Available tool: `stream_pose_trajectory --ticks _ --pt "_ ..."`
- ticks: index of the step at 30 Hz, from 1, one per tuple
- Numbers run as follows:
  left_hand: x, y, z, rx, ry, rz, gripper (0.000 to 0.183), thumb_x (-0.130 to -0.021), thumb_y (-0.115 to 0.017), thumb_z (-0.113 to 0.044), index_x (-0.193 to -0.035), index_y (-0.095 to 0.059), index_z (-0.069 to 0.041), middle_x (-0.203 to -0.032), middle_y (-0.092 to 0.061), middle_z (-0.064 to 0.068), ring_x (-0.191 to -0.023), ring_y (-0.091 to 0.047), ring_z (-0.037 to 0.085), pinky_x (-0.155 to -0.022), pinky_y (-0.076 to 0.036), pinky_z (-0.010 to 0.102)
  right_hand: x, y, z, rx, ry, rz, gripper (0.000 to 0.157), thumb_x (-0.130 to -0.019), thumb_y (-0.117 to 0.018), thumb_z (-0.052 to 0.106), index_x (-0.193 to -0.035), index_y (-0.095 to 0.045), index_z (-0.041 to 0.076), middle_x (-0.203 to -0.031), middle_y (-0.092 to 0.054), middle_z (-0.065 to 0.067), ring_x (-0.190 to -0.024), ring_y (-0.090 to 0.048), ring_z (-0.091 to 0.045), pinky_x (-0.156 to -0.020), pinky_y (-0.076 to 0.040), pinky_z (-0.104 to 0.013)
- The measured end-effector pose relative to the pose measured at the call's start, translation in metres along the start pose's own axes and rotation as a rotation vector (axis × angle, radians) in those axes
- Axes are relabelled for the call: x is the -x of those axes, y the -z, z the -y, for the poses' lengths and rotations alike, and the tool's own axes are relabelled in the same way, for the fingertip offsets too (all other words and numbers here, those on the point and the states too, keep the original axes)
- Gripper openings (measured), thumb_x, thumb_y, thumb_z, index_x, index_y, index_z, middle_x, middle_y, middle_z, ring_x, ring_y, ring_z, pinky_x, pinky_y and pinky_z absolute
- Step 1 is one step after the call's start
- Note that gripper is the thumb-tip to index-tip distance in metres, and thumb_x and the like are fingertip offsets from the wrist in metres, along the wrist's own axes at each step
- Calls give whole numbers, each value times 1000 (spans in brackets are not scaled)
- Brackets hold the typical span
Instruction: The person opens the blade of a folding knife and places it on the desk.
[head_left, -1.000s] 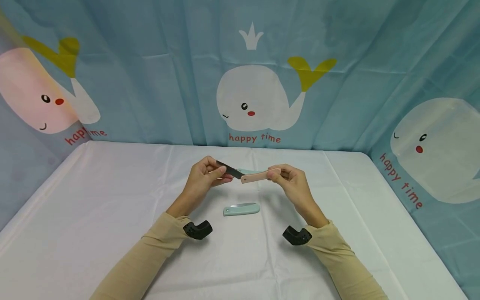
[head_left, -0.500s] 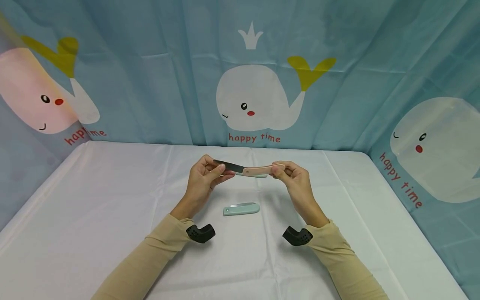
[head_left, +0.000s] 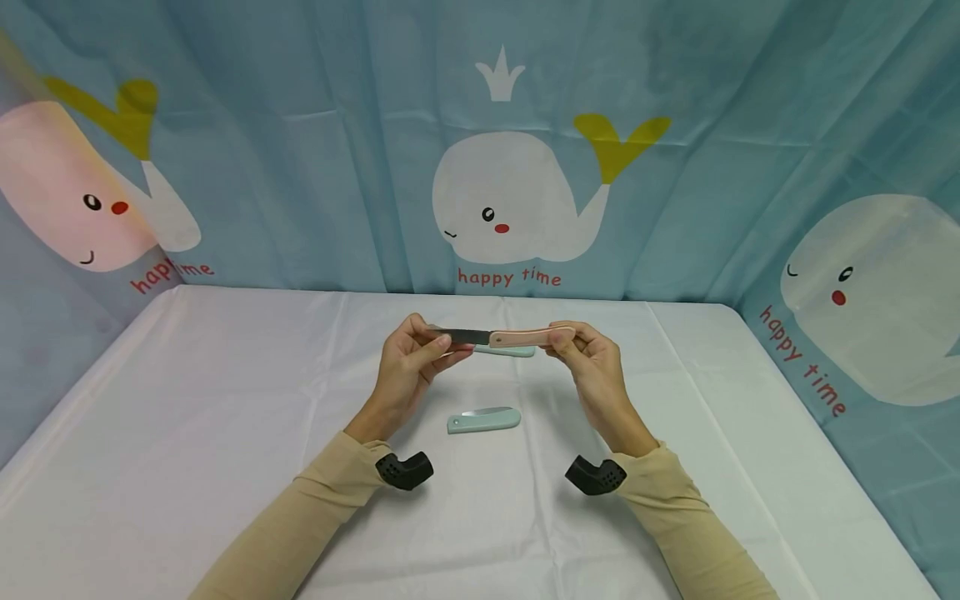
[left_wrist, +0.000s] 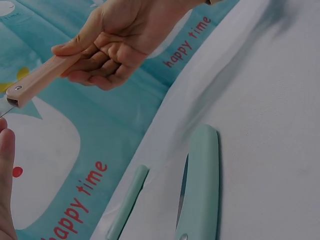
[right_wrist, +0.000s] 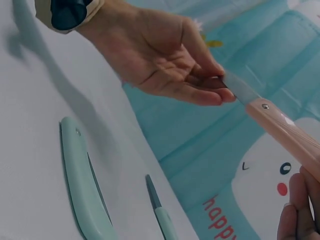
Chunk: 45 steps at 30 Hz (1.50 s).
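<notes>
Above the table I hold a folding knife with a pale pink handle [head_left: 521,337] between both hands, its blade [head_left: 468,337] swung out nearly in line with the handle. My left hand [head_left: 405,367] pinches the blade near its tip between thumb and fingers. The handle's far end is pinched by my right hand [head_left: 597,367]. Below them lies a mint-green folding knife [head_left: 486,421], folded, with a sliver of blade showing along its top. A second mint-green knife [head_left: 513,352] lies farther back, partly hidden behind my left fingers; its extended blade [right_wrist: 152,190] shows in the right wrist view.
A white cloth [head_left: 247,400] covers the table. Blue curtains [head_left: 315,167] printed with whales stand along its back and sides. A black wrist camera [head_left: 405,471] sits on the left sleeve, another black wrist camera [head_left: 596,475] on the right one.
The pink knife's blade has swung from an angle with the handle to almost straight, and its joint has risen. Both hands keep their pinch; the two green knives stay put.
</notes>
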<state>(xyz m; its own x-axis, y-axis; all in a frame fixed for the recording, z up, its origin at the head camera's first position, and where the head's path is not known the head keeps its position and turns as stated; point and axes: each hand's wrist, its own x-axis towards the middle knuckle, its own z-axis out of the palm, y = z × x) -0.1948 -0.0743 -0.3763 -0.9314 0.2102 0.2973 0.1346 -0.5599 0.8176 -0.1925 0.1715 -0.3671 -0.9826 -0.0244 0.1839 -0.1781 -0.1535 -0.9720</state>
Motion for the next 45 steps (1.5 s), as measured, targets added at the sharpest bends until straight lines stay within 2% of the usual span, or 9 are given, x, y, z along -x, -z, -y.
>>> stream_pose_trajectory --ticks 7,12,18,24,28,34,37,40,45 --pt "1 4 1 -3 15 42 21 -97 -49 9 -86 -46 -9 -93 -66 5 -92 -75 16 -88 -58 31 0 -1 0 -7 -34 -33 27 -99 -59 14 -116 -58 -7 -93 -70 8 -88 -67 -4 -89 -55 -19" --pt "1 7 0 -80 4 16 20 -96 -50 12 -90 -49 -8 -94 -67 3 -91 -74 14 -86 -58 29 -3 0 -1 34 -63 -27 27 -100 -58 13 -117 -58 -7 -92 -70 9 -88 -68 -3 -88 -55 -20" --pt "-1 13 -6 -241 15 -15 17 -94 -55 10 -97 -50 -5 -92 -71 1 -88 -75 14 -85 -59 30 -5 6 0 122 -57 69 32 -100 -59 15 -120 -57 -10 -94 -71 10 -91 -68 -4 -89 -55 -20" --pt "-4 20 -13 -354 39 -11 13 -94 -60 5 -96 -51 -4 -88 -75 -1 -83 -75 12 -84 -59 29 -7 15 1 342 -92 165 34 -96 -67 21 -120 -65 -3 -99 -72 7 -95 -67 -4 -89 -54 -21" --pt "-7 25 -16 -386 88 -10 13 -93 -63 2 -96 -52 -5 -87 -75 -1 -82 -75 13 -83 -60 30 -7 18 -1 501 -85 194 31 -92 -72 29 -114 -71 7 -104 -74 -3 -94 -69 -11 -85 -53 -26" --pt "-8 33 -16 -504 231 -26 17 -93 -67 -3 -96 -50 -5 -87 -75 3 -82 -74 19 -83 -60 31 -7 18 -6 578 -77 213 28 -91 -73 29 -109 -73 7 -101 -74 -10 -94 -70 -30 -78 -53 -30" --pt "-10 37 -16 -575 292 -39 19 -93 -67 -5 -97 -49 -4 -95 -75 13 -84 -74 21 -82 -60 30 -8 18 -11 600 -80 216 29 -91 -73 29 -110 -73 7 -100 -74 -11 -93 -70 -29 -77 -52 -29" --pt "-11 40 -14 -623 338 -56 18 -93 -67 -7 -99 -51 -4 -101 -73 18 -84 -72 18 -80 -60 29 -9 19 -17 633 -87 237 31 -92 -72 29 -112 -72 5 -102 -74 -12 -92 -70 -25 -77 -51 -27" --pt "-13 43 -12 -677 385 -94 15 -95 -66 -9 -102 -55 -2 -99 -72 16 -82 -69 13 -77 -58 26 -11 22 -23 655 -114 298 32 -95 -68 20 -119 -68 -1 -107 -73 -19 -94 -70 -26 -76 -51 -23"
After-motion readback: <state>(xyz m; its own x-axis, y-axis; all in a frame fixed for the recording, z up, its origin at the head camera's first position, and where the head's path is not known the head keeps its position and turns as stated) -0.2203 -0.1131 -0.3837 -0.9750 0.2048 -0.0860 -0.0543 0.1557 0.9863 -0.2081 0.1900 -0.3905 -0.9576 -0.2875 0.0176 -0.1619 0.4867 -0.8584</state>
